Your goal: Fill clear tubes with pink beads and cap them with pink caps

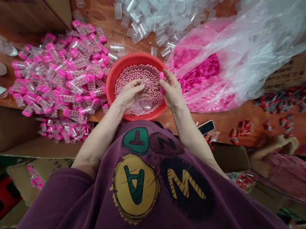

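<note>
Over a red basin [108, 81] of small pink beads [131, 73], my left hand [132, 93] has its fingers closed around a clear tube [146, 82] that appears to contain pink beads. At the basin's right rim, my right hand [172, 90] pinches a bright pink cap [161, 75]; more pink shows lower between its fingers. The hands are slightly apart. Clear pieces, likely tubes [142, 107], lie on the beads near me. Left of the basin is a large heap of filled tubes with pink caps [62, 72]. To the right, a clear plastic bag [202, 79] holds many loose pink caps.
Beyond the basin lies a pile of empty clear tubes [158, 1]. A cardboard box [29, 138] sits at the left table edge, with capped tubes reaching over it. A phone [206, 127] rests near the front edge. Another person [289, 170] is at the right, beside small red items [242, 129].
</note>
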A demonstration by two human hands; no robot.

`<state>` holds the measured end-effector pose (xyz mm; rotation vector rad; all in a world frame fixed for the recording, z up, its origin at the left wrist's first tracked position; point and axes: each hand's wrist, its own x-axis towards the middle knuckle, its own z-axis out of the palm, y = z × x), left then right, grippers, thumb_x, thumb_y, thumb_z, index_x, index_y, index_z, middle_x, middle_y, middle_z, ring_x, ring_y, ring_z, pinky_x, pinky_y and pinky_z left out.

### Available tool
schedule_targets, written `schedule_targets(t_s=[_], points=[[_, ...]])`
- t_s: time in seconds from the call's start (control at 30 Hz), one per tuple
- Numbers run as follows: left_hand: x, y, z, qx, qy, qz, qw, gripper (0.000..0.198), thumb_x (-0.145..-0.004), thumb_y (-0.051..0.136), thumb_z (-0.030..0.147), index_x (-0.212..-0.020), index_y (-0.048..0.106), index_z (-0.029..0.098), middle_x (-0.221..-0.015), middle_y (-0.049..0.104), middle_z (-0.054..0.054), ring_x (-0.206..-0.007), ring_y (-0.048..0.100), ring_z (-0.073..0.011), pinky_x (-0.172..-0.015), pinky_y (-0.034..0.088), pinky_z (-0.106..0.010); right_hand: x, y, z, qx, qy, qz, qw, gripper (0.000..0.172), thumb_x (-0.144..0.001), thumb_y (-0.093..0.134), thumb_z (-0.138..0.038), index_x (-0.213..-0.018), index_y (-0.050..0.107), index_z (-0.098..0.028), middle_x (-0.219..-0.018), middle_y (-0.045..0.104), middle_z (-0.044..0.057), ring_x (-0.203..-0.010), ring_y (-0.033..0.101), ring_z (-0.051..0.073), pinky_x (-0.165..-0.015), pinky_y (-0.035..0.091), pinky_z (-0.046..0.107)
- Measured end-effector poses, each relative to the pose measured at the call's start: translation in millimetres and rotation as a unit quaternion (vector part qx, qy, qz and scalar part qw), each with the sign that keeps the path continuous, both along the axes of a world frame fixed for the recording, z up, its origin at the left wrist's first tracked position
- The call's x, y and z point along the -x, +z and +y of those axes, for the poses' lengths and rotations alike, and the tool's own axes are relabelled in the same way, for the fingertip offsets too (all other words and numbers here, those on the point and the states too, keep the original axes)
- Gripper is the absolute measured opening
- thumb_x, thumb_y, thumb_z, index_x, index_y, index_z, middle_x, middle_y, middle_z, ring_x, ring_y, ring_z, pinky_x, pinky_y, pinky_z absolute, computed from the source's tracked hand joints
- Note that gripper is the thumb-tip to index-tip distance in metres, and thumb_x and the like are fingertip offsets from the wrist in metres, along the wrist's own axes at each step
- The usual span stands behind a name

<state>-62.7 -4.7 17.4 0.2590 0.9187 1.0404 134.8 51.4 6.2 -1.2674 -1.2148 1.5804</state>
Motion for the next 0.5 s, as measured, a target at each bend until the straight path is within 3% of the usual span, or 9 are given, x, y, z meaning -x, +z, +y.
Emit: schedule_targets(t_s=[0.07,0.17,0.37,0.5], points=[[-4,5.1,-5,0.005,-0.020,-0.009,1.000,0.024,-0.095,0.080,0.020,-0.117,0.070,0.016,-0.099,0.083,-0.005,-0.085,0.083,-0.0168,-0.087,0.068,-0.033,4,-2.1,1,0.052,-0.018,0.041,0.998,0.052,-0.084,0.091,-0.064,-0.122,0.071,-0.034,-0.109,0.079,0.000,-0.113,0.079,0.024,-0.107,0.069,0.050],[-15,12.9,-10,0.018,-0.038,-0.027,0.999,0.020,-0.097,0.077,0.018,-0.115,0.069,0.016,-0.098,0.082,-0.004,-0.085,0.083,-0.0157,-0.092,0.068,-0.033,10,-3.0,0,0.065,-0.047,0.079,0.994,0.049,-0.082,0.092,-0.065,-0.111,0.068,-0.033,-0.105,0.077,-0.001,-0.116,0.079,0.023,-0.110,0.068,0.046],[-20,26.2,-12,0.054,0.020,-0.045,0.997,0.015,-0.100,0.079,0.020,-0.111,0.069,0.018,-0.101,0.081,-0.003,-0.097,0.085,-0.0191,-0.098,0.068,-0.035,8,-12.9,-13,-0.034,-0.058,0.013,0.998,0.064,-0.085,0.087,-0.075,-0.127,0.061,-0.033,-0.117,0.077,0.003,-0.120,0.078,0.025,-0.116,0.064,0.052],[-11,29.2,-10,0.062,0.035,-0.013,0.997,0.009,-0.102,0.078,0.020,-0.107,0.071,0.017,-0.091,0.078,-0.001,-0.090,0.082,-0.0153,-0.098,0.068,-0.033,-2,-11.5,-23,-0.083,-0.033,-0.072,0.993,0.065,-0.089,0.081,-0.078,-0.128,0.061,-0.031,-0.114,0.077,0.005,-0.112,0.078,0.025,-0.111,0.064,0.052]])
